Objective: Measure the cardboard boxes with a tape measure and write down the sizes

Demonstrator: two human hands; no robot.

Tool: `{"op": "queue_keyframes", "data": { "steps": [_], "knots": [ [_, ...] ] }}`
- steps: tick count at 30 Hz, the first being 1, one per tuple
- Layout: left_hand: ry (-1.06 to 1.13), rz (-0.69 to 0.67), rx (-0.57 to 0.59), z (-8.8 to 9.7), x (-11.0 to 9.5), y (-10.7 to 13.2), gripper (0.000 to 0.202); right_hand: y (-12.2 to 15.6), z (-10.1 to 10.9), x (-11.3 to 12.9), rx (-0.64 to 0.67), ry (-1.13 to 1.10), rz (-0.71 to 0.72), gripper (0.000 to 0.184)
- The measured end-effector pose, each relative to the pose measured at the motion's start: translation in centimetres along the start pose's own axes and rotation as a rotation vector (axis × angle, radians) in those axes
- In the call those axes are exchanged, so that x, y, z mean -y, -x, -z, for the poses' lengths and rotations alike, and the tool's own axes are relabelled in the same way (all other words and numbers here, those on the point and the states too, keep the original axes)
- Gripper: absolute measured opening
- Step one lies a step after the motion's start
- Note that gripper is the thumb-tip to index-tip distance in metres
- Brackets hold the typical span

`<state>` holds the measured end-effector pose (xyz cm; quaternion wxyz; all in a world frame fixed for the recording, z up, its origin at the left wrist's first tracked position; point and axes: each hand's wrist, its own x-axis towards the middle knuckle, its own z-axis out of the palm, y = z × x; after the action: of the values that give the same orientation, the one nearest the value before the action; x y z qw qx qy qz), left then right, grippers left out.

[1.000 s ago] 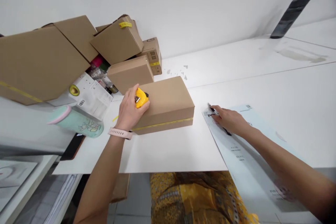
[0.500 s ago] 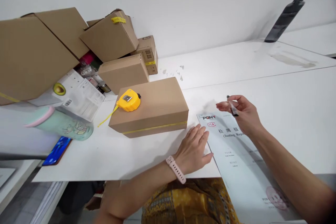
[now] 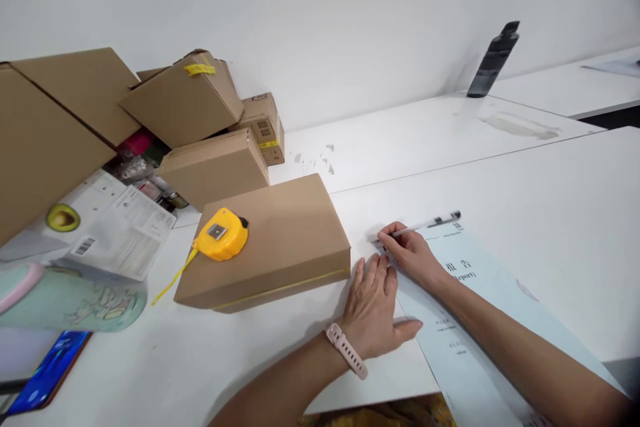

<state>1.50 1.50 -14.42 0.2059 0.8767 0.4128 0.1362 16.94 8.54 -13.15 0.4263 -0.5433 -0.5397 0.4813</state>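
My right hand (image 3: 410, 253) pinches a slim pen (image 3: 430, 222), whose tip points left at the top left corner of a pale blue printed report sheet (image 3: 493, 287). The right forearm lies across that sheet and hides part of its print. My left hand (image 3: 373, 307), with a pink wristband, lies flat with fingers spread on the table, its thumb at the sheet's left edge. Just left of it is a closed cardboard box (image 3: 280, 233) with a yellow tape measure (image 3: 223, 235) on top, its yellow blade sticking out a little.
Several cardboard boxes (image 3: 215, 167) are piled at the back left beside a white carton (image 3: 125, 223) with an avocado picture. A mint tumbler (image 3: 95, 300) and a phone (image 3: 50, 370) lie at the left. A dark bottle (image 3: 493, 63) stands by the wall.
My right hand has moved left and down to the sheet's top left corner, and the pen has swung to point left. My left hand stays flat. The view has shifted.
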Motion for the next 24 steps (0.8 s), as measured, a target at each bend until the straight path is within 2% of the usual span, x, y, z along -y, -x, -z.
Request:
{"op": "queue_keyframes", "data": {
  "steps": [3,10,14,18,24],
  "knots": [
    [-0.002,-0.001,0.008,0.2,0.0,0.0,0.092,0.2,0.4,-0.5,-0.037,0.127,0.041,0.031],
    [-0.078,0.017,0.005,0.6,-0.2,0.0,0.087,0.2,0.5,-1.6,-0.038,0.023,0.056,0.038],
    [-0.131,0.002,-0.023,0.5,-0.2,0.0,0.084,0.2,0.3,-1.9,-0.085,0.170,0.075,0.032],
    [-0.167,-0.002,-0.046,0.5,-0.4,0.0,0.085,0.3,0.4,-1.7,-0.040,0.283,0.101,0.026],
    [-0.208,-0.008,-0.061,0.4,-0.5,0.0,0.083,0.2,0.4,-1.9,-0.019,0.296,0.104,0.026]
  ]
}}
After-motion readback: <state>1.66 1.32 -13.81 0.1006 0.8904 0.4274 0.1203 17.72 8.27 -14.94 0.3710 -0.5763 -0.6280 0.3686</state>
